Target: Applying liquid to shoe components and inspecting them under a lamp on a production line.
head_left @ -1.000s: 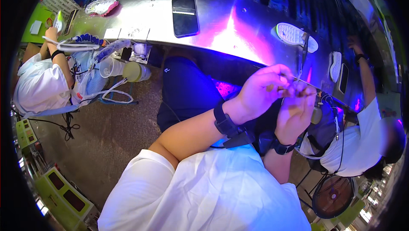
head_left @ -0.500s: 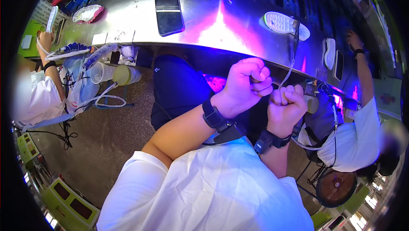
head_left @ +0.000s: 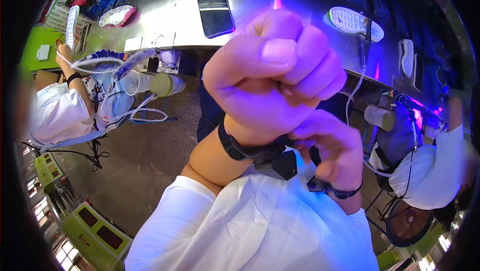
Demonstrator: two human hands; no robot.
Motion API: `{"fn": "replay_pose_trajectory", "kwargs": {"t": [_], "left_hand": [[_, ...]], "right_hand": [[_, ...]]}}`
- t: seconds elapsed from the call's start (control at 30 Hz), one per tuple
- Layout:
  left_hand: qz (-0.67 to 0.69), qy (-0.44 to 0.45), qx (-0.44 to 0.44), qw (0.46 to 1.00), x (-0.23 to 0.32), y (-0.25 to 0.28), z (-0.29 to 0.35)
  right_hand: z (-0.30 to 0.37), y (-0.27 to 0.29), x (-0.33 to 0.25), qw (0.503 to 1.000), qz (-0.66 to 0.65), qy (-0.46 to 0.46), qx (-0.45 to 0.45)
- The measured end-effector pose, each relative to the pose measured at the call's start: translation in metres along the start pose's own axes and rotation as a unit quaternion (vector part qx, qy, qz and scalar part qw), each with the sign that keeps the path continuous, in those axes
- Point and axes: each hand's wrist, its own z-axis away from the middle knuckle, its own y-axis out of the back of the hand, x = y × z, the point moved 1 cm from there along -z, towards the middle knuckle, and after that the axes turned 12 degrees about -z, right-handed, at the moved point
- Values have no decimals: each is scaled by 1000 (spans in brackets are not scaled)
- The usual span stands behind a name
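My left hand (head_left: 275, 76) is raised high over my lap as a fist, thumb folded across the curled fingers, with nothing seen in it. It covers part of the bench edge. Lower and to the right, my right hand (head_left: 337, 148) hangs loosely bent with its fingers apart, slightly blurred and holding nothing visible. Black straps with small devices circle both wrists. Beyond the hands, a dark phone (head_left: 215, 12) lies on the metal bench (head_left: 155, 8). A white shoe sole (head_left: 350, 21) rests at the right, with a dark-handled tool (head_left: 368, 31) lying across it.
A white-and-pink shoe part (head_left: 117, 16) sits at the bench's left. Plastic jars (head_left: 167, 85) hang below it, beside white hoses. Co-workers sit at left and right; the left one holds a sole (head_left: 72, 23). A cord (head_left: 356, 88) droops from the tool past my right hand.
My left fist has risen and come much closer to the camera. My right hand has loosened from a fist and dropped slightly. The whole view has shifted a little.
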Motion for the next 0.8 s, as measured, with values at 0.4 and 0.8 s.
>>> {"fn": "replay_pose_trajectory", "kwargs": {"t": [0.4, 0.8], "left_hand": [[-183, -37, -54, 981, 8, -12, -7], [-142, -51, 76, 986, -3, -11, 0]], "right_hand": [[-6, -7, 10, 997, 7, -15, -78], [-14, 1, 16, 996, -34, -46, 72]]}}
